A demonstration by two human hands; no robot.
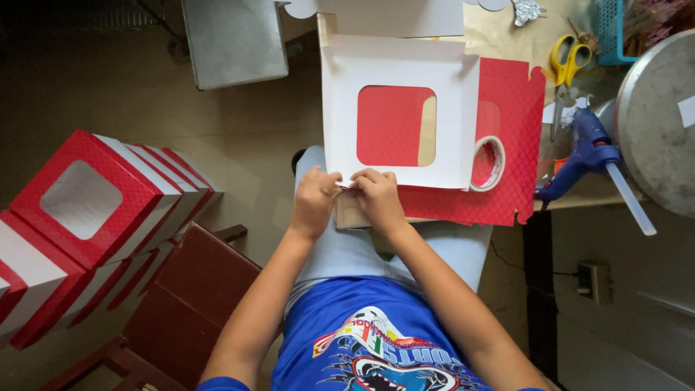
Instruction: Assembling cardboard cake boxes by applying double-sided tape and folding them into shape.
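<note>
A flat white cardboard box blank with a square window lies on the table edge, its near edge over my lap. My left hand and my right hand meet at that near edge, fingertips pinching a small strip, likely tape, against it. Beneath the blank lies a red patterned cardboard sheet, showing through the window. A roll of tape rests on the red sheet just right of the blank.
Finished red-and-white window boxes are stacked at the left on a dark red chair. A blue glue gun, yellow scissors and a round metal lid sit at the right. A grey metal bin stands behind.
</note>
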